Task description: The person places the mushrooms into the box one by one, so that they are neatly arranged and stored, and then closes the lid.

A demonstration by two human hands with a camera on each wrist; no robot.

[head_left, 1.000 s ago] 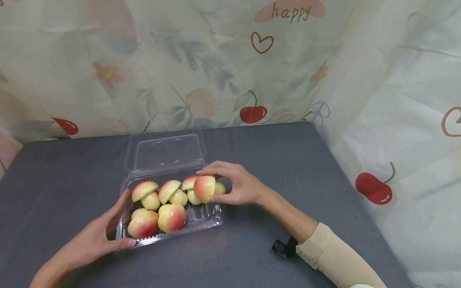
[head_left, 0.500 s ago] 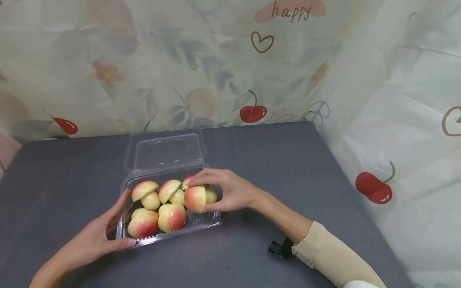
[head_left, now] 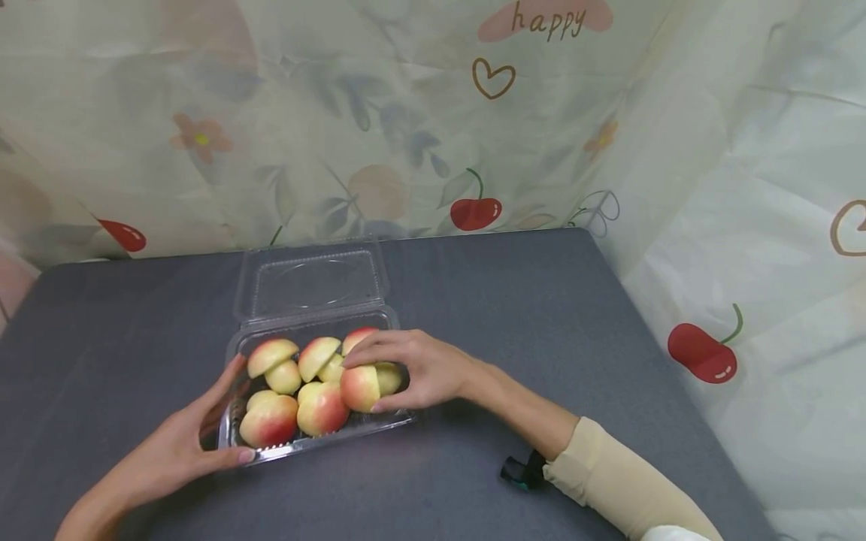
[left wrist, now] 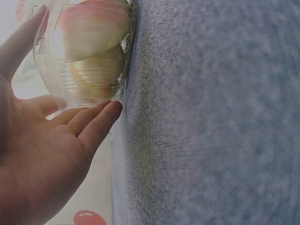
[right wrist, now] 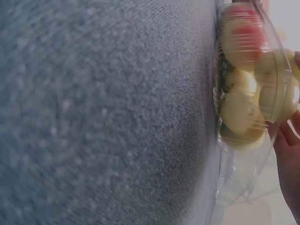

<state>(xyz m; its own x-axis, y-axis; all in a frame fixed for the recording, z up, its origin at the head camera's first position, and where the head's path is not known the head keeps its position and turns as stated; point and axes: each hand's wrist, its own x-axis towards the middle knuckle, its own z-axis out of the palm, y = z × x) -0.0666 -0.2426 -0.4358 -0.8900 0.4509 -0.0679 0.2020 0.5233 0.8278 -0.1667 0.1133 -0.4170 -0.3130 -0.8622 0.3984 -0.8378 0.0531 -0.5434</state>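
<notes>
A clear hinged plastic container (head_left: 318, 443) lies on the table with its lid (head_left: 311, 279) folded back. My left hand (head_left: 172, 443) grips its left end, thumb on the front rim and fingers along the side; the left wrist view shows the fingertips against the ribbed wall. Inside are several red-and-yellow mushroom-shaped pieces: three, including one at the back left (head_left: 272, 359), form the back row, and two, one at front left (head_left: 268, 422), stand in front. My right hand (head_left: 433, 372) pinches another mushroom-shaped piece (head_left: 360, 388) at the front right, partly hiding the back-right piece (head_left: 358, 336).
The dark grey tabletop (head_left: 507, 300) extends around the container. Patterned white sheets (head_left: 406, 113) hang behind it and along the right side (head_left: 758, 225). A black wrist device (head_left: 522, 471) sits under my right forearm by the beige sleeve (head_left: 622, 481).
My right hand has brought the mushroom-shaped piece left, toward me and lower, from the container's back right to its front right. The left hand and the container have stayed in place.
</notes>
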